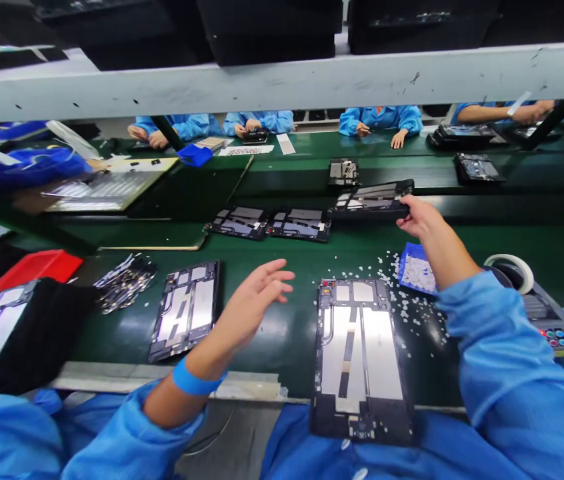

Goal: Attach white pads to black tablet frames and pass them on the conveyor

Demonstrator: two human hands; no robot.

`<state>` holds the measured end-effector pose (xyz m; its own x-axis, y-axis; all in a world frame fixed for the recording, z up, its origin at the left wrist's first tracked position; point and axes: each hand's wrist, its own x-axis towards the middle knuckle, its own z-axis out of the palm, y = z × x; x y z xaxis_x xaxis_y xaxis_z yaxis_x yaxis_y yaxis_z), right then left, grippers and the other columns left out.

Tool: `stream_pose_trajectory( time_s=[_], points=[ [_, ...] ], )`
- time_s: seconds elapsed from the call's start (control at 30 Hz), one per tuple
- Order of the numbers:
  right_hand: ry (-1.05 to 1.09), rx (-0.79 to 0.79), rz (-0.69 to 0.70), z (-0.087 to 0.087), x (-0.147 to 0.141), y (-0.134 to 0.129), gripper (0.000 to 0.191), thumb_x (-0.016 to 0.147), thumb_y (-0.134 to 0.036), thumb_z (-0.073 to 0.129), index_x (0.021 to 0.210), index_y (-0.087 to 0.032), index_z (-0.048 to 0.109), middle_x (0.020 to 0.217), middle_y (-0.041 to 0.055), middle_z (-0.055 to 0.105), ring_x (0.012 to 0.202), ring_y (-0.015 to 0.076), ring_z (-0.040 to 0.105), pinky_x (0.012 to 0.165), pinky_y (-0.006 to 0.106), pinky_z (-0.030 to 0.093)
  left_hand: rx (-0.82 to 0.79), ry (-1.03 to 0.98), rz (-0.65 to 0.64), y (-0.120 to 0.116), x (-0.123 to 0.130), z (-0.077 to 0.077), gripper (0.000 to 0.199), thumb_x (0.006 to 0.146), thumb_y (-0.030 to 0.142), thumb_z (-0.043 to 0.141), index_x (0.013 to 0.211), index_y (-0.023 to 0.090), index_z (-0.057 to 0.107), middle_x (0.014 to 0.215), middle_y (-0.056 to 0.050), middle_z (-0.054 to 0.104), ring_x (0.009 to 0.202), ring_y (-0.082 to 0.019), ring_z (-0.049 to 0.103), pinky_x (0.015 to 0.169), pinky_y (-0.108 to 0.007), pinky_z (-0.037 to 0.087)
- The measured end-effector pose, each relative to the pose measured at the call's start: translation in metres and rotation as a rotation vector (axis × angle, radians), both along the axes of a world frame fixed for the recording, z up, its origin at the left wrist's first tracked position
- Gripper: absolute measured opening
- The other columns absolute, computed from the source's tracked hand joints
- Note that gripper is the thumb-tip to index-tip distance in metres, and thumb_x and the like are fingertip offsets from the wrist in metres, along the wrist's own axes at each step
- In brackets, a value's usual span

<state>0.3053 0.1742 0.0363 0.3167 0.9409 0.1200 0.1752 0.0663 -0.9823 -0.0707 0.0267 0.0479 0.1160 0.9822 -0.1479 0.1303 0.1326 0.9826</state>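
My right hand (423,217) reaches out to the back and grips the right end of an opened tablet (373,199), which is tilted with its inner parts showing. My left hand (257,300), a blue band on its wrist, hovers over the bench with fingers apart and nothing in them. Below and left of it lies another opened tablet (189,308). Right in front of me a larger-looking opened tablet (379,360) overhangs the bench's front edge, its silver plates facing up. Two more opened tablets, one at left (240,221) and one at right (302,224), lie behind my left hand.
Small white pieces (402,300) are scattered around a blue tray (413,263). A tape roll (515,272) is at right. Strip-like parts (125,283) lie near a red tray (37,268). A shelf beam (282,87) crosses overhead. Co-workers' hands (399,139) show across the bench.
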Motion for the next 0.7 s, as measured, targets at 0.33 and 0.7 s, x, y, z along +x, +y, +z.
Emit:
stream_pose_trajectory(
  time_s=[0.33,0.7],
  points=[
    [0.436,-0.244,0.515,0.006,-0.067,-0.258,0.058,0.074,-0.059,0.087,0.115,-0.022,0.068,0.100,0.0082,0.072,0.079,0.0198,0.062,0.070,0.031,0.053,-0.064,-0.546,-0.033,-0.008,0.080,0.023,0.037,0.079,0.036,0.085,0.109,0.019,0.071,0.099,-0.003,0.076,0.084,-0.019,0.070,0.078,-0.029,0.057],
    [-0.093,-0.512,0.504,-0.030,-0.024,-0.318,0.058,0.094,-0.057,0.066,0.142,-0.025,0.054,0.098,0.0041,0.065,0.078,0.0176,0.063,0.072,0.031,0.052,0.098,0.706,-0.447,-0.040,0.041,-0.007,0.025,0.091,0.042,0.062,0.102,0.020,0.062,0.083,-0.004,0.069,0.073,-0.025,0.063,0.063,-0.031,0.040]
  ],
)
